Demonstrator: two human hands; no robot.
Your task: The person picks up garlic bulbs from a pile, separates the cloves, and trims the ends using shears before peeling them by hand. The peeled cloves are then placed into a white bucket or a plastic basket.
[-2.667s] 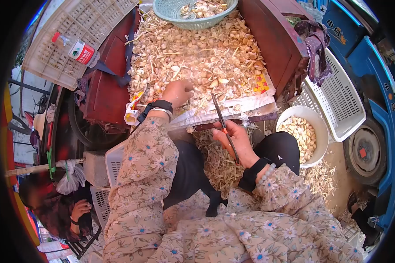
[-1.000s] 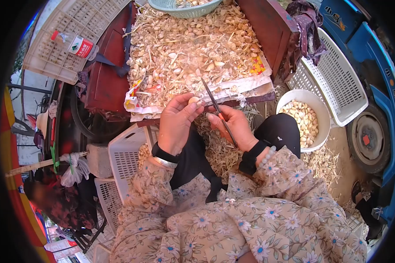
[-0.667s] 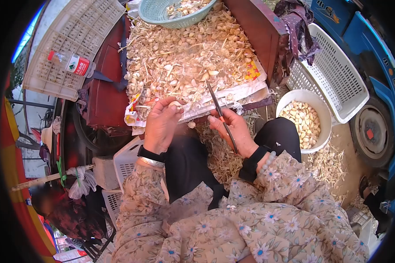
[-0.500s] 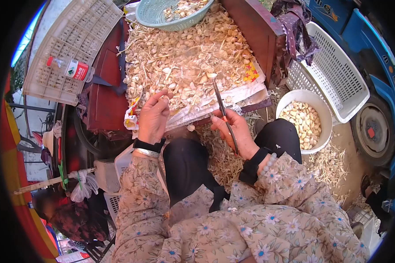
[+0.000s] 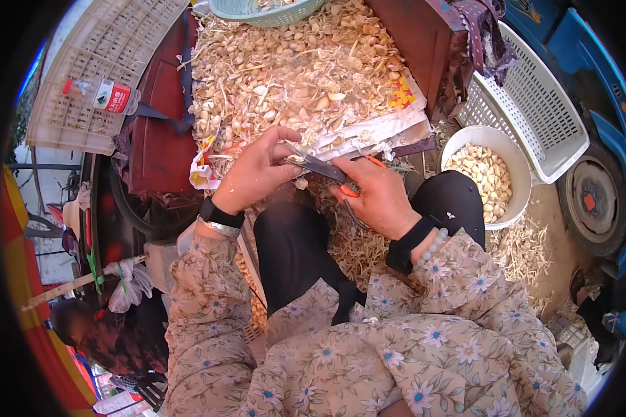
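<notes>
My left hand (image 5: 257,170) is closed, with a small garlic clove mostly hidden between thumb and fingertips. In my right hand (image 5: 379,198) is a pair of scissors (image 5: 320,167) with orange on the handles. The blades point left and reach my left fingertips, by the clove. Both hands are just above the near edge of a heap of garlic cloves and papery skins (image 5: 292,76). That heap lies on white sheeting (image 5: 389,128) over a reddish-brown wooden surface.
A white bucket of cloves (image 5: 483,174) stands at the right, beside a white slotted basket (image 5: 542,104). A pale green colander (image 5: 271,14) sits at the far end. At the left, a plastic bottle (image 5: 111,96) lies on a grid crate (image 5: 83,55). Trimmings (image 5: 358,250) litter the ground.
The scissors have swung from pointing away to pointing left, and their blades now meet my left fingertips. My hands have come closer together. The view has shifted slightly.
</notes>
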